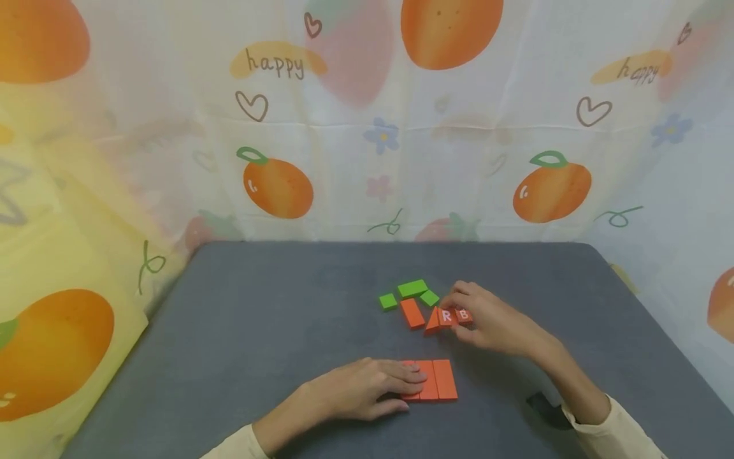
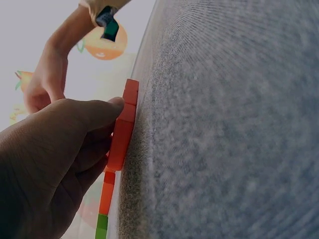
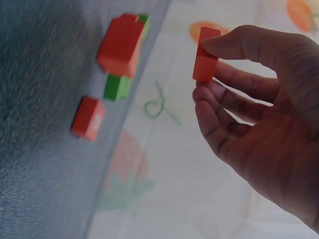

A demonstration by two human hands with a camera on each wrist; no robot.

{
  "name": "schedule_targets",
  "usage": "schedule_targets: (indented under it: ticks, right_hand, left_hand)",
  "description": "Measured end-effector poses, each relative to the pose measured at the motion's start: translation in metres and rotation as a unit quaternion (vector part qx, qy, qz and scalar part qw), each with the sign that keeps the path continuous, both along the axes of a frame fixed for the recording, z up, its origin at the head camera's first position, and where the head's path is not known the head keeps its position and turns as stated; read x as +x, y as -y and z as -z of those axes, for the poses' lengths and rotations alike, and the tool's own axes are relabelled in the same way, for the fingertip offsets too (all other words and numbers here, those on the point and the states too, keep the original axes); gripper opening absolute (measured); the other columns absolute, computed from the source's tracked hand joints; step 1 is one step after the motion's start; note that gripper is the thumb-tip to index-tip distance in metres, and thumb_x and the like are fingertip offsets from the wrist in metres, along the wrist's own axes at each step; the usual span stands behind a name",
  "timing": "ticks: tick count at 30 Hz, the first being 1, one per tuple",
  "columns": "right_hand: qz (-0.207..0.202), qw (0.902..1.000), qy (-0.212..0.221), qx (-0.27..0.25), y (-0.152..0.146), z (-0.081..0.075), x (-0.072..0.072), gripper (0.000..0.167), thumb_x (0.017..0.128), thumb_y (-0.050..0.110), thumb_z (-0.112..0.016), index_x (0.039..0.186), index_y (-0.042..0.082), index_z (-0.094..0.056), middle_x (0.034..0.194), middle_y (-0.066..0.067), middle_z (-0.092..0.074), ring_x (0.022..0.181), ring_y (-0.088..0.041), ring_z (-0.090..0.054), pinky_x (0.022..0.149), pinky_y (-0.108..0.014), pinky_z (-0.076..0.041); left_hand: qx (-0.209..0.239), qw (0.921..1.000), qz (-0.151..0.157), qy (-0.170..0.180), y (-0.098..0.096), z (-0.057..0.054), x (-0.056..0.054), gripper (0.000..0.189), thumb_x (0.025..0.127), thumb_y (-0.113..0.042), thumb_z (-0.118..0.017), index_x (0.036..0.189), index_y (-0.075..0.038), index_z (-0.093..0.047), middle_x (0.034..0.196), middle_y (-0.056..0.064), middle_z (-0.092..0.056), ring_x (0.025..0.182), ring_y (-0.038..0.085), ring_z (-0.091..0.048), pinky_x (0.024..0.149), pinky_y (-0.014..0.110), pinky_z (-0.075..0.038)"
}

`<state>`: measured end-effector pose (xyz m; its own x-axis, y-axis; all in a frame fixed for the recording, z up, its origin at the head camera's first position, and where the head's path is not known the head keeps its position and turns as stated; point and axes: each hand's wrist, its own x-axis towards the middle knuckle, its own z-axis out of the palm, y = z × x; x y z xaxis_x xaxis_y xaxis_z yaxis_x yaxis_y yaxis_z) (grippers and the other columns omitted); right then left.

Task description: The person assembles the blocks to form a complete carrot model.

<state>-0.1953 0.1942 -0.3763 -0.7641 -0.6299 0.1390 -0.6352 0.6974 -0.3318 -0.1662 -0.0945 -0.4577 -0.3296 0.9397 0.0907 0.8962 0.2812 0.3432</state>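
Currently right fingers [image 3: 244, 82] pinch block [image 3: 204, 64]; left fingers [image 1: 404, 371] touch orange blocks [image 1: 436, 380].

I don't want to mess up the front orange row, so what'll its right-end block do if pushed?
The right-end block would probably slide instead of rolling, because its top looks flat. Tipping seems unlikely, since it lies low on the gray table. Its crisp edges suggest it's stiff, so pushing it left might nudge the middle block right beside it.

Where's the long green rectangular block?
In the head view, the long green rectangular block lies right of centre, left of the person's right hand, just behind an orange rectangular block.
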Motion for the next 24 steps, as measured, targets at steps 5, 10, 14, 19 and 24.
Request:
schedule_targets:
  ticks: [5, 10, 14, 19, 24]
  right_hand:
    - [-0.031, 0.9995, -0.004, 0.003, 0.007, -0.009, 0.02, 0.029, 0.089, 0.008, -0.079, 0.116, 0.015, -0.071, 0.109, 0.006, -0.061, 0.094, -0.01, -0.055, 0.076, -0.027, -0.053]
    - [-0.051, 0.9987, -0.001, 0.0, 0.013, -0.007, 0.038, 0.03, 0.091, 0.012, -0.078, 0.118, 0.018, -0.068, 0.112, 0.009, -0.063, 0.097, -0.005, -0.057, 0.079, -0.026, -0.056]
    - [-0.092, 0.9957, -0.005, -0.009, 0.018, 0.0, 0.049, 0.027, 0.091, 0.013, -0.079, 0.113, 0.023, -0.067, 0.109, 0.013, -0.064, 0.096, -0.003, -0.06, 0.081, -0.024, -0.057]
    - [-0.147, 0.9886, -0.034, -0.011, 0.021, 0.013, 0.06, 0.025, 0.09, 0.019, -0.083, 0.107, 0.026, -0.066, 0.101, 0.015, -0.059, 0.091, 0.0, -0.053, 0.075, -0.016, -0.051]
    - [-0.185, 0.9826, -0.007, 0.007, 0.022, 0.031, 0.073, 0.018, 0.098, 0.028, -0.075, 0.114, 0.025, -0.067, 0.109, 0.015, -0.062, 0.097, 0.002, -0.055, 0.082, -0.018, -0.055]
  left_hand:
    - [0.004, 1.0, 0.001, -0.001, 0.001, 0.0, 0.0, 0.041, 0.107, -0.031, -0.061, 0.146, -0.016, -0.063, 0.151, -0.004, -0.062, 0.144, 0.008, -0.055, 0.116, 0.026, -0.049]
    - [0.019, 0.9997, 0.008, -0.014, 0.001, 0.001, 0.0, 0.04, 0.107, -0.03, -0.062, 0.144, -0.015, -0.065, 0.15, -0.003, -0.062, 0.144, 0.01, -0.056, 0.119, 0.028, -0.047]
    - [0.021, 0.9995, 0.012, -0.021, 0.002, 0.001, 0.0, 0.04, 0.107, -0.031, -0.061, 0.143, -0.014, -0.065, 0.15, -0.002, -0.062, 0.142, 0.008, -0.057, 0.123, 0.031, -0.043]
    - [0.014, 0.9997, 0.008, -0.018, 0.002, 0.0, -0.001, 0.039, 0.107, -0.03, -0.061, 0.142, -0.013, -0.066, 0.149, -0.002, -0.063, 0.142, 0.007, -0.057, 0.126, 0.033, -0.04]
    - [0.008, 0.9999, 0.005, -0.009, 0.002, -0.001, 0.0, 0.039, 0.106, -0.03, -0.062, 0.142, -0.014, -0.066, 0.151, -0.002, -0.062, 0.143, 0.011, -0.057, 0.123, 0.03, -0.043]
